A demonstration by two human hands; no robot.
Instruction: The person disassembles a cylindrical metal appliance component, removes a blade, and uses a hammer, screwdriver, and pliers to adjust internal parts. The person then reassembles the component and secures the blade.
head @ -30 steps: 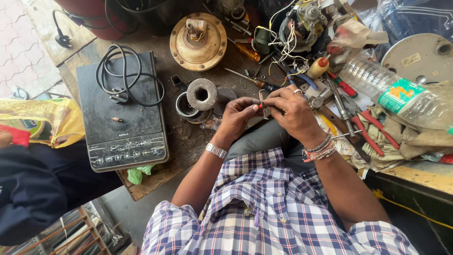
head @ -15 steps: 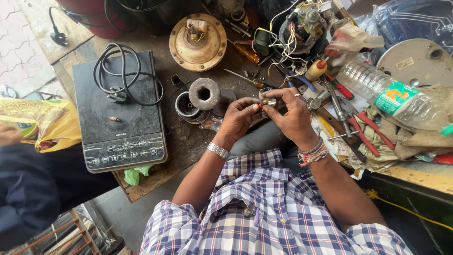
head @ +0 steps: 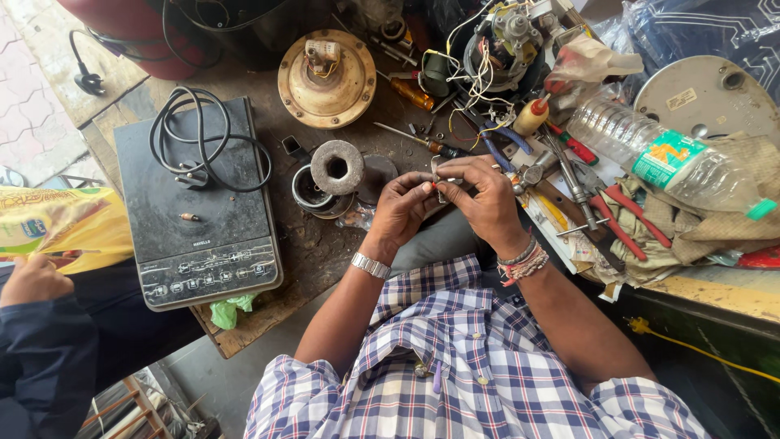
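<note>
Two hands meet over the workbench's [head: 325, 244] near edge: left hand [head: 402, 207] and right hand [head: 487, 199] pinch together on a small metal part [head: 439, 172]. Thin and smooth, it could slip into the clutter. Left lies a flat black cooktop [head: 195, 219]; right, a ribbed clear plastic bottle [head: 650, 146].

Worn wooden workbench [head: 325, 244], black induction cooktop [head: 199, 219], brass motor housing [head: 327, 80], plastic bottle [head: 662, 154], scattered pliers [head: 601, 203]
</note>
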